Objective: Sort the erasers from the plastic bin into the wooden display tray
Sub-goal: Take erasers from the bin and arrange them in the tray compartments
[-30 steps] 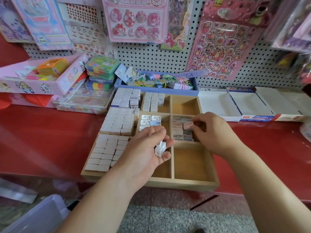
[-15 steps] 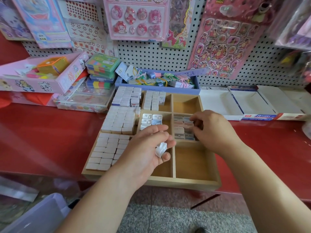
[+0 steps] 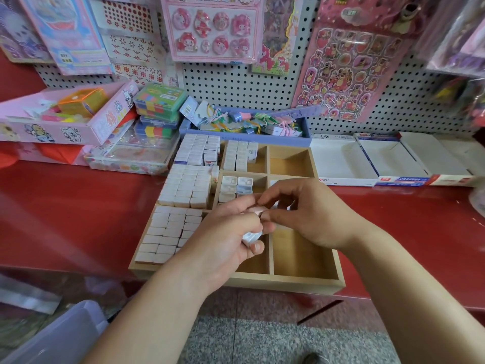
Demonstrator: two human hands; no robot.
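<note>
Fingers (image 3: pixel 273 197) on eraser (image 3: pixel 256 211) (above tray (image 3: pixel 288 281) centre)

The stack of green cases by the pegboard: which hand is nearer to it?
Left. The left hand, holding erasers, is in front of the green cases, slightly right; the right hand lies further right, over the wooden tray.

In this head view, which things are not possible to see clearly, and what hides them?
All in the head view:
- How many small white erasers the left hand holds: its curled fingers cover them.
- Middle-right compartment of the wooden display tray: the right hand covers it.
- Translucent plastic bin: cut off by the bottom-left edge, contents unseen.
- Whether the right hand pinches the pale pink eraser: both hands overlap there.
</note>
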